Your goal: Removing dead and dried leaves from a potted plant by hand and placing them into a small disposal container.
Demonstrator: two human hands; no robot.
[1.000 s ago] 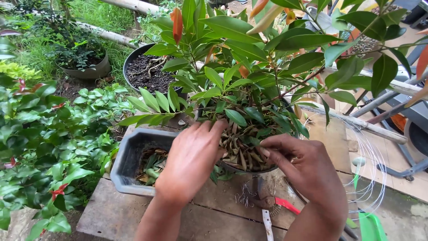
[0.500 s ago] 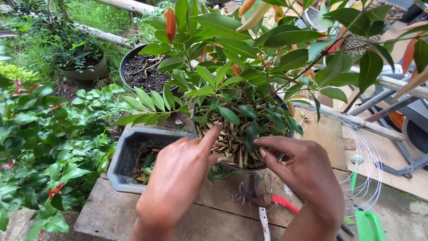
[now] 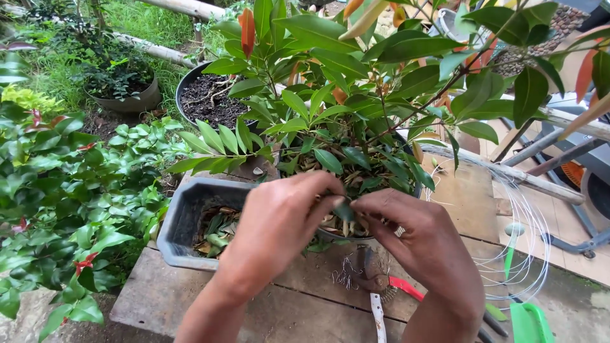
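Note:
A leafy potted plant (image 3: 356,95) with green and reddish leaves stands on a wooden bench (image 3: 292,298). Its pot is mostly hidden behind my hands; dry stems and leaf litter show at the base (image 3: 330,223). My left hand (image 3: 279,222) reaches to the plant's base, thumb and fingers pinched together on a small green leaf (image 3: 344,211). My right hand (image 3: 416,235) meets it from the right, fingertips touching the same leaf. Which hand grips it firmly is hard to tell.
A grey rectangular tray (image 3: 190,219) with fallen leaves sits left of the plant. Pruning shears with red and white handles (image 3: 381,289) lie on the bench below my hands. White wire coils (image 3: 527,248) and a green tool (image 3: 530,321) are at right. Shrubs crowd the left.
My hands have drawn together at the plant's base. The left hand's spread fingers have closed into a pinch on a leaf, and the right fingertips now meet it.

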